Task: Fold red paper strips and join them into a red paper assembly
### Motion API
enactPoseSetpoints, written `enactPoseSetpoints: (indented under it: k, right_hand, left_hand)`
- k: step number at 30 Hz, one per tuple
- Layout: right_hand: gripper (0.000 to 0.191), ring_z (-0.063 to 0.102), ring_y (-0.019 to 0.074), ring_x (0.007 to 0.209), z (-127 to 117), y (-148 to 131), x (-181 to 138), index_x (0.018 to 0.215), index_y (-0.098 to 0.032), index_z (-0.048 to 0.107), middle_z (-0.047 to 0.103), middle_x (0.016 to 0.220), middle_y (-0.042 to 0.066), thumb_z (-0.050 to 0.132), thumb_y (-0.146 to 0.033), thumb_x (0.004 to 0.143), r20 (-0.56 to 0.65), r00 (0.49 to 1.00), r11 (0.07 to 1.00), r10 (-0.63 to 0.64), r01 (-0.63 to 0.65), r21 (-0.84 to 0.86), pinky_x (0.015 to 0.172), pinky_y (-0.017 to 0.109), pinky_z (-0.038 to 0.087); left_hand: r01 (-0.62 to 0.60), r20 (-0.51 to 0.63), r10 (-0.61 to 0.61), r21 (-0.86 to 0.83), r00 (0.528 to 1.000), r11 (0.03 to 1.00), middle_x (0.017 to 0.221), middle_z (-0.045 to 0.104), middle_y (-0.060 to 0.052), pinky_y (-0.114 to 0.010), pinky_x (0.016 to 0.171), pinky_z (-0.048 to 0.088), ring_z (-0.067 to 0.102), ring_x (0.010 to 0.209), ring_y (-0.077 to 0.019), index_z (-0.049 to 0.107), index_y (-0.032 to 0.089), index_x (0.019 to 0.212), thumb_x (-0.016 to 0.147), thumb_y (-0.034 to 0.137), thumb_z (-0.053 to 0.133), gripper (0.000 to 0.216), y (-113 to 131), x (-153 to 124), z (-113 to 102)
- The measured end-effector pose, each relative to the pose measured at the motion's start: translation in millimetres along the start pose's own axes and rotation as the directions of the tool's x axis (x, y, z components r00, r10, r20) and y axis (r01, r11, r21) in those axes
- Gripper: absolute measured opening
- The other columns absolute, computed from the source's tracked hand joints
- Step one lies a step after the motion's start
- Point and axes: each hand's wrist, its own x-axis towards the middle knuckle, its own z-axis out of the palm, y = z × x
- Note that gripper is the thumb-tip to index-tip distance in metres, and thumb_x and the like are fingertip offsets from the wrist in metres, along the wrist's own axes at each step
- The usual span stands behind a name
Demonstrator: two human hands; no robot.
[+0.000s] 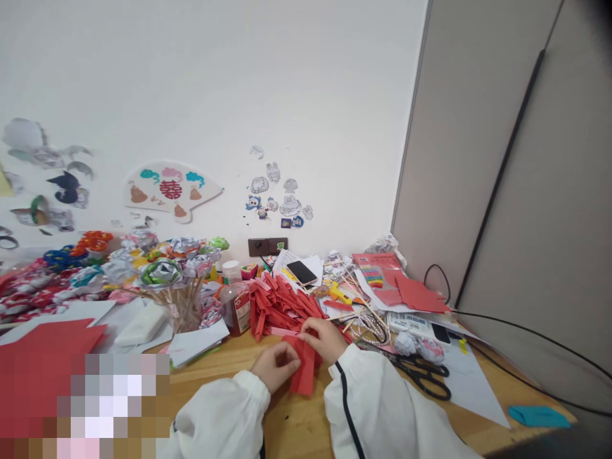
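Above desk [291, 424], left fingers [288, 348] curled against red paper [302, 381], right fingers [312, 324] pinching

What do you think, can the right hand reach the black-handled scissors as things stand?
Probably yes: the black-handled scissors lie beside the right sleeve, with their handle loops apparently uncovered. The right hand is at the red paper strip and would likely have to leave it first.

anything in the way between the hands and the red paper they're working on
Nothing visible stands in the way: the left hand and right hand are both right at the red paper. The pile of red strips lies beyond it, not between.
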Motion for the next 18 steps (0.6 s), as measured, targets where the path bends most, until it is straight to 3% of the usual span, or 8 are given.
enactPoseSetpoints:
  k: [4,6,10,14,18]
  right_hand:
    - [0.009,0.05,0.0113,0.067,-4,-7,-2,0.071,-0.019,0.055,0.057,0.07,-0.002,0.05,-0.026,0.068,0.155,0.986,0.998,-0.063,0.06,0.027,0.061,0.02,0.036]
    - [0.01,0.051,0.0115,0.068,-4,-9,-3,0.072,-0.019,0.056,0.057,0.071,-0.002,0.05,-0.027,0.069,0.181,0.981,0.997,-0.065,0.056,0.057,0.062,0.021,0.036]
    - [0.015,0.052,0.0116,0.07,0,-9,-2,0.078,-0.019,0.055,0.058,0.075,-0.001,0.047,-0.029,0.071,0.112,0.994,0.979,0.017,-0.039,0.199,0.064,0.022,0.038]
    - [0.023,0.052,0.0115,0.067,6,-2,0,0.084,-0.015,0.053,0.057,0.073,0.001,0.043,-0.033,0.072,0.054,0.989,0.927,0.136,-0.146,0.346,0.06,0.022,0.04]
    - [0.018,0.051,0.0115,0.063,8,-4,-2,0.077,-0.016,0.057,0.058,0.066,0.0,0.046,-0.029,0.07,0.063,0.991,0.965,0.122,-0.133,0.228,0.058,0.021,0.039]
  left_hand:
    - [0.031,-0.142,-0.025,0.041,0.99,0.999,0.038,0.04,0.007,-0.018,0.039,0.028,0.036,0.038,-0.006,0.042,0.015,0.046,0.056,0.04,0.054,0.029,2,0,0]
    - [0.018,-0.147,-0.012,0.041,0.989,0.999,0.038,0.041,0.007,-0.018,0.038,0.028,0.037,0.037,-0.0062,0.044,0.015,0.047,0.055,0.041,0.055,0.03,6,0,0]
    - [0.088,-0.031,-0.089,-0.042,0.996,0.995,0.033,0.044,0.006,-0.019,0.035,0.03,0.041,0.031,-0.0088,0.048,0.016,0.052,0.061,0.044,0.048,0.03,13,-3,0]
    - [0.025,-0.174,-0.035,-0.059,0.984,0.998,0.037,0.046,0.005,-0.019,0.039,0.034,0.044,0.036,-0.009,0.05,0.016,0.052,0.06,0.043,0.049,0.029,17,-4,-3]
    - [0.001,-0.259,-0.006,-0.023,0.966,1.0,0.042,0.046,0.005,-0.018,0.042,0.035,0.044,0.042,-0.0092,0.051,0.015,0.052,0.06,0.04,0.05,0.027,13,-1,-6]
